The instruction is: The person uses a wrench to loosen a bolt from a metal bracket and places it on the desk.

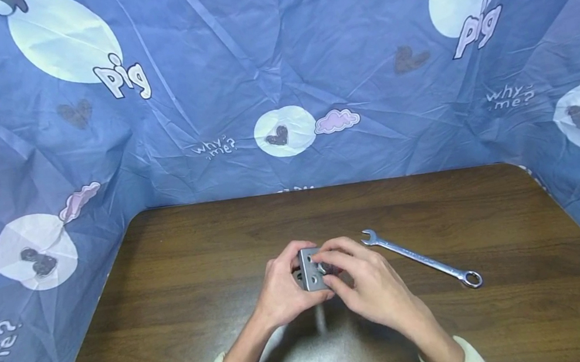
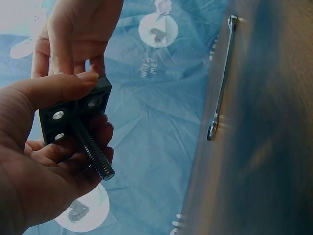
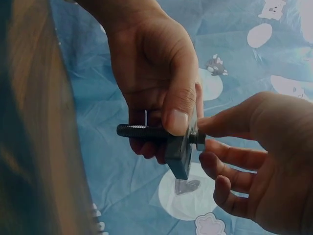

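while the left hand (image 1: pixel 287 290) grips the plate (image 1: pixel 309 270) by its edges, clear of the tabletop (image 1: pixel 176 311), the right hand (image 1: pixel 374 284) applies a narrow pinch at the head of the bolt (image 3: pixel 201 141); the threaded shank (image 2: pixel 93 149) projects from the plate's opposite face. the head appears to stand slightly off the plate. hold the plate steady, align the bolt square to the face, rotate with light pressure only, and stop if the thread binds. a combination wrench (image 1: pixel 420 257) lies on the tabletop, right of both hands. a printed blue sheet (image 1: pixel 239 98) hangs behind.
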`<state>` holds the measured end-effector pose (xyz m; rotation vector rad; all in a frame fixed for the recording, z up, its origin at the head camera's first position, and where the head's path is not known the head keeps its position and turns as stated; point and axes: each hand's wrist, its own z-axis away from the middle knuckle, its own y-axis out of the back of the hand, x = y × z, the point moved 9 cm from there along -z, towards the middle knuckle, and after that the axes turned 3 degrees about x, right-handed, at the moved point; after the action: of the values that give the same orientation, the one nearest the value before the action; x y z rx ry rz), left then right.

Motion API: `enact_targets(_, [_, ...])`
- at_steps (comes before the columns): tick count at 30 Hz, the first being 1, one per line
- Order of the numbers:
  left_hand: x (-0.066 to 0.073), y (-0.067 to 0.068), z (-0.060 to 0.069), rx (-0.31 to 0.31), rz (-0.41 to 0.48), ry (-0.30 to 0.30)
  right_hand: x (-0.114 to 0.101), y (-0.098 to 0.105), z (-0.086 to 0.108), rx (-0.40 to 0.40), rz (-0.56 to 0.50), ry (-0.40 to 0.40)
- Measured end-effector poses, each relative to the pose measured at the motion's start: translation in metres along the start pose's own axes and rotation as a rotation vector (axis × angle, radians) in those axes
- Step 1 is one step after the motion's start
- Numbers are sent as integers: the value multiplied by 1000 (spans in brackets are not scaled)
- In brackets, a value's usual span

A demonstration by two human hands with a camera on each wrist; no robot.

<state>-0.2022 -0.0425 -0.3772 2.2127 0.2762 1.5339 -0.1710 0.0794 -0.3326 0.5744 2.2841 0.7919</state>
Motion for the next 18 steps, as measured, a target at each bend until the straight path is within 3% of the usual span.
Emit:
enact_targets(3, [0,1,0,8,10,0,7,3,0,0,2,-86])
enact_targets(9, [1,1,1,7,-1,4,17,1,2,21,101,-222])
enact_targets(13, [2,1,2,9,-5,-3,17,-2,3,35,142,-231])
enact_targets(18, [2,1,2,6,1,-10,11,-1,2,61,145,-180])
